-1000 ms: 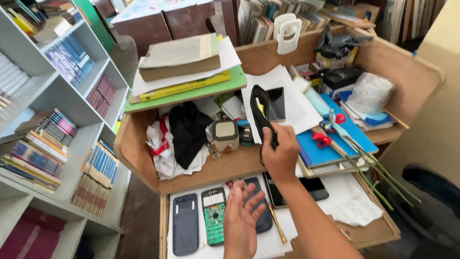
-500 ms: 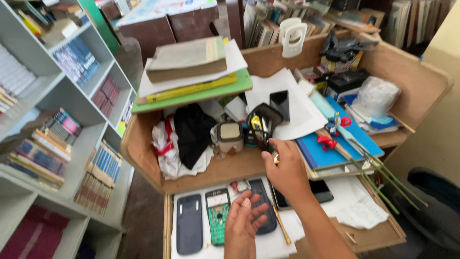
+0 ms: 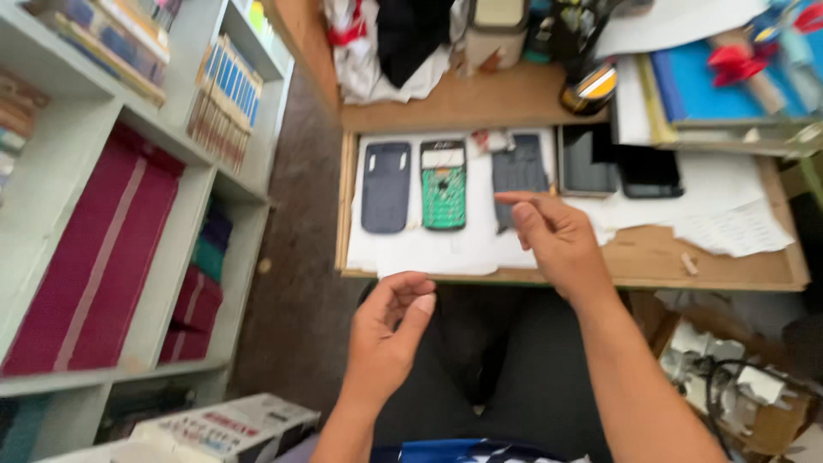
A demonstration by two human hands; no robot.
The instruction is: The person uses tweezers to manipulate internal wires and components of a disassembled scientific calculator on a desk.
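My left hand (image 3: 390,330) hovers over my lap, just below the desk's front edge, fingers loosely curled and holding nothing. My right hand (image 3: 553,236) hangs above the front of the desk, empty, its fingers pointing left. On a white sheet (image 3: 429,250) ahead of them lie a dark blue calculator back cover (image 3: 386,187), a green circuit board (image 3: 443,184) and a dark keypad part (image 3: 519,167). The keypad part is nearest my right hand. A black and yellow tool (image 3: 591,86) lies further back on the desk.
Two black phones (image 3: 585,160) (image 3: 649,170) lie right of the calculator parts. A blue folder (image 3: 711,86), papers and cloth crowd the back of the wooden desk (image 3: 651,257). Bookshelves (image 3: 129,214) stand at the left, with a printed box (image 3: 223,424) on the floor.
My right hand has left the black and yellow tool on the desk and pulled back empty. My left hand has drawn back off the table. The view has tilted down.
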